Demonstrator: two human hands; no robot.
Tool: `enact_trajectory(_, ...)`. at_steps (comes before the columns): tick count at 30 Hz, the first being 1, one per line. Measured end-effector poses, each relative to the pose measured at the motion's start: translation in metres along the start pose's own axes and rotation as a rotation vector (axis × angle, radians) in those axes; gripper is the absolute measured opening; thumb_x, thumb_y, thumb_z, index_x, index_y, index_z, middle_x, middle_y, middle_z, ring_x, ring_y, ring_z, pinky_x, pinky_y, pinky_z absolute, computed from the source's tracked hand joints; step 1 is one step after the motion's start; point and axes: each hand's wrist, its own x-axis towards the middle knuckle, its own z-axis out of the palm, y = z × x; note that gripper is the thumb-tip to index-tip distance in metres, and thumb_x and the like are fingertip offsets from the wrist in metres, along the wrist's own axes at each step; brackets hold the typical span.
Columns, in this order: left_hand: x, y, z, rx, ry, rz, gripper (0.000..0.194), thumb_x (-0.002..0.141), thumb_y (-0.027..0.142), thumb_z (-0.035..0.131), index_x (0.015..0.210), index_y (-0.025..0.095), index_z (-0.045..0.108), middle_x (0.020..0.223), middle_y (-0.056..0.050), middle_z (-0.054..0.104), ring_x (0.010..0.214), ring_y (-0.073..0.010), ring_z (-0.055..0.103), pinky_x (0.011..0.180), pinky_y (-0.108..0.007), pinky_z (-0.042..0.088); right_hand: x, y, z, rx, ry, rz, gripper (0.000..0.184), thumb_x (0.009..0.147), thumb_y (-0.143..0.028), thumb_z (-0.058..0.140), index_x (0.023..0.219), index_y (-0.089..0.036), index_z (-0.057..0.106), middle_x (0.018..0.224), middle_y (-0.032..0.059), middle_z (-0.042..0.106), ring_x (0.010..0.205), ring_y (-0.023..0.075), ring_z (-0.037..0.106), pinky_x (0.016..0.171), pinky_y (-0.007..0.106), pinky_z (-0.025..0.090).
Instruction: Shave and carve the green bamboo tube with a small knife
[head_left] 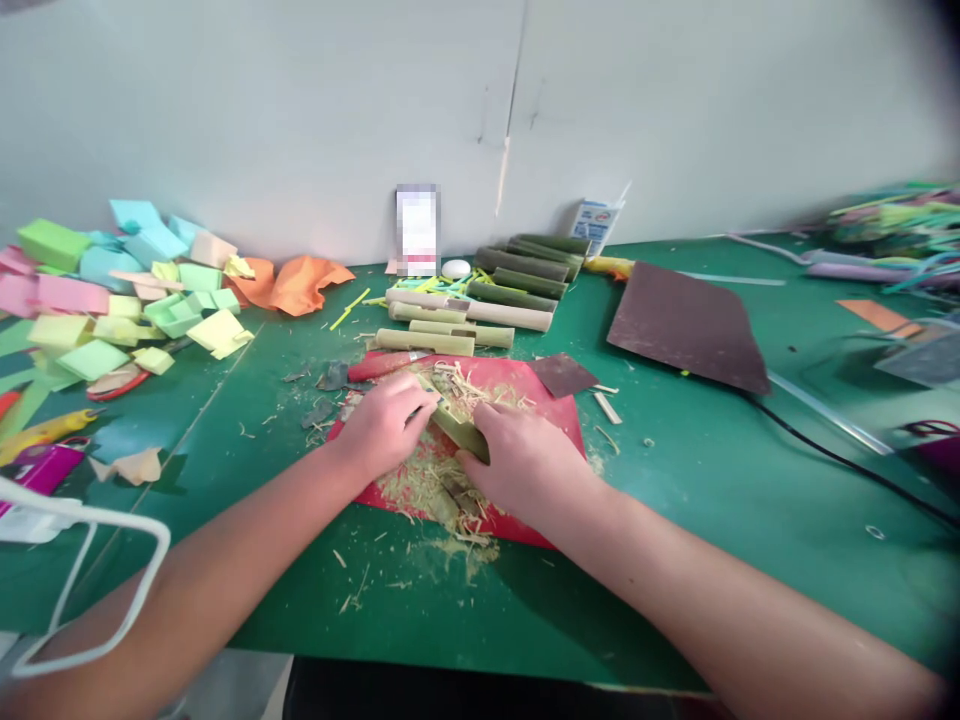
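Note:
A short green bamboo tube with a cut opening lies slantwise between my two hands, over a red sheet. My right hand is wrapped round its near end. At the far end, my left hand is closed with its fingertips on the tube; whether a small tool is also in those fingers is hidden. Pale shavings and bamboo dust cover the sheet beneath both hands. Just beyond my left hand is a red-handled tool, partly covered. A small brown sandpaper piece rests on the sheet's right corner.
Several bamboo tubes, pale and dark green, line the back. A phone leans on the wall. Folded paper boxes crowd the left; a large brown sheet lies right. A white wire frame stands near my left forearm.

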Motion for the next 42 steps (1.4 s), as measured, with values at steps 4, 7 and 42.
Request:
enact_trajectory(4,-0.001,0.002,0.0,0.016,0.039,-0.013,0.024,0.09,0.022,0.048,0.072,0.015,0.062,0.073,-0.005,0.057,0.073,-0.0158,0.055,0.071,-0.03,0.045,0.0,0.0,0.001,-0.012,0.012,0.004,0.016,0.079,-0.034,0.053,0.085,-0.019,0.055,0.085,0.0058,0.065,0.076,0.0212,0.061,0.057,0.03,0.036)
enact_trajectory(7,0.001,-0.006,0.001,-0.017,-0.006,-0.032,0.022,0.089,0.023,0.049,0.074,0.015,0.064,0.075,-0.005,0.059,0.074,-0.0156,0.056,0.073,-0.03,0.045,0.0,0.0,0.001,-0.015,0.009,-0.007,0.015,0.079,-0.034,0.053,0.084,-0.019,0.055,0.083,0.0049,0.065,0.074,0.0208,0.061,0.057,0.03,0.036)
enact_trajectory(42,-0.002,0.002,-0.026,-0.384,-0.152,-0.625,0.021,0.076,0.033,0.064,0.092,0.021,0.069,0.084,-0.002,0.069,0.073,-0.0161,0.06,0.068,-0.028,0.044,0.028,0.021,0.008,0.132,0.164,-0.294,0.022,0.085,-0.024,0.051,0.102,-0.016,0.063,0.097,0.01,0.065,0.096,0.0236,0.056,0.083,0.038,0.04)
